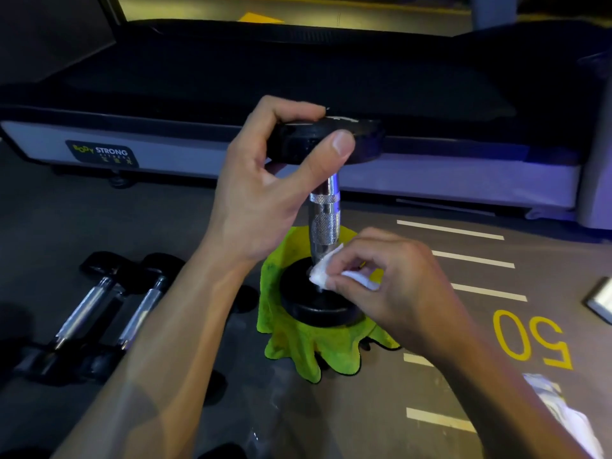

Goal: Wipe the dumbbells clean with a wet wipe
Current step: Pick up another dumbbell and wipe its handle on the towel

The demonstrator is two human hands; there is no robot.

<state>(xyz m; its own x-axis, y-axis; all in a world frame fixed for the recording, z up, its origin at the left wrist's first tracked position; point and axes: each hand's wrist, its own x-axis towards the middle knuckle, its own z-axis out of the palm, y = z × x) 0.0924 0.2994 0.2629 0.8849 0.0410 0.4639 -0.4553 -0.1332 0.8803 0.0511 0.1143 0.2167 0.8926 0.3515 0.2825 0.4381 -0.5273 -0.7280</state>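
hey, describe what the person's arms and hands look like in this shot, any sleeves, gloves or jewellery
Both arms are bare as far up the forearm as the frame shows, with no sleeve visible. The left hand and the right hand wear no gloves. No ring, watch or wristband shows on either one. The nails that show are short and unpainted.

We see a grey floor [381,409] with white stripes and a yellow "50", right below a dimly lit treadmill [298,77].
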